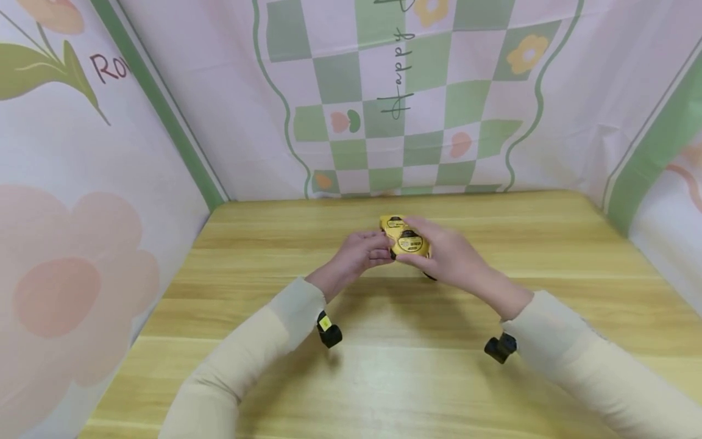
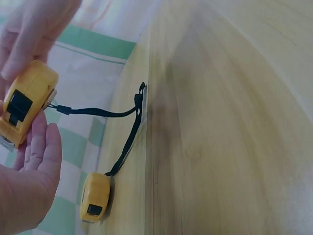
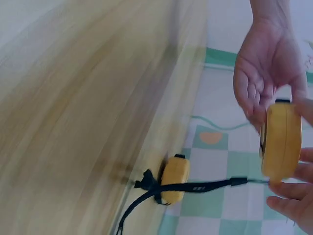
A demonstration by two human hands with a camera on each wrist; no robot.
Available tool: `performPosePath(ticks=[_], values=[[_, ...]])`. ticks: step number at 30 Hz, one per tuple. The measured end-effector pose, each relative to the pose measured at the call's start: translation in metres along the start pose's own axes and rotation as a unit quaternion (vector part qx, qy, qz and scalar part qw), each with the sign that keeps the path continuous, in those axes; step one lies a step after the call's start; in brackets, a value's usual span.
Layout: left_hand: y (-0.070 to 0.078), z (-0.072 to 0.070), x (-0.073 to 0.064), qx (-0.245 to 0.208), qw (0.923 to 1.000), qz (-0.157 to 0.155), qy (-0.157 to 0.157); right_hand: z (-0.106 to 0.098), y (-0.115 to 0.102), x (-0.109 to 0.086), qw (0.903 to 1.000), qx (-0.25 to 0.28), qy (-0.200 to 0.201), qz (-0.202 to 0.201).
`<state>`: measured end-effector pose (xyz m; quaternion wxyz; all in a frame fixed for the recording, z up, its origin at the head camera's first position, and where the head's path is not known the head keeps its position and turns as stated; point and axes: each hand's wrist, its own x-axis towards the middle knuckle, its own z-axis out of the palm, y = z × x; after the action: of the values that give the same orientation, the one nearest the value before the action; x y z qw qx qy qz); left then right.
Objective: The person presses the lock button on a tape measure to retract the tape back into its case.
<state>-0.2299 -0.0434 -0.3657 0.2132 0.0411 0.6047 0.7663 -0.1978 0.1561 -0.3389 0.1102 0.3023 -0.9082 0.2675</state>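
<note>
A yellow tape measure with a black label is raised over the far middle of the table, its black wrist strap hanging down to the wood. My right hand grips its case between thumb and fingers. My left hand is at its left side, fingers extended and the fingertips right at the case; in the right wrist view its palm shows. A second yellow tape measure stands on the table just behind, partly covered by the held one in the head view.
The wooden table ends at a cloth backdrop printed with green checks and flowers. More printed cloth hangs along the left side and on the right. Small black cameras are worn at both wrists.
</note>
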Motion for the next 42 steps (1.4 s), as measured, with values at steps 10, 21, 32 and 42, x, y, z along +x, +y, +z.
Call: performPosePath(ticks=[10, 21, 32, 42], values=[[-0.004, -0.008, 0.002, 0.004, 0.9999, -0.006, 0.009, 0.001, 0.021, -0.001, 0.9483, 0.245, -0.043, 0.198], [-0.017, -0.015, 0.006, 0.005, 0.9999, -0.011, 0.008, 0.016, 0.036, 0.002, 0.9018, 0.334, -0.102, 0.255], [-0.023, -0.024, 0.01, 0.017, 0.9995, -0.026, 0.01, 0.027, 0.043, 0.005, 0.8642, 0.391, -0.099, 0.3], [-0.035, -0.032, 0.017, 0.013, 0.9987, -0.046, 0.014, 0.04, 0.042, 0.004, 0.8506, 0.398, -0.091, 0.332]])
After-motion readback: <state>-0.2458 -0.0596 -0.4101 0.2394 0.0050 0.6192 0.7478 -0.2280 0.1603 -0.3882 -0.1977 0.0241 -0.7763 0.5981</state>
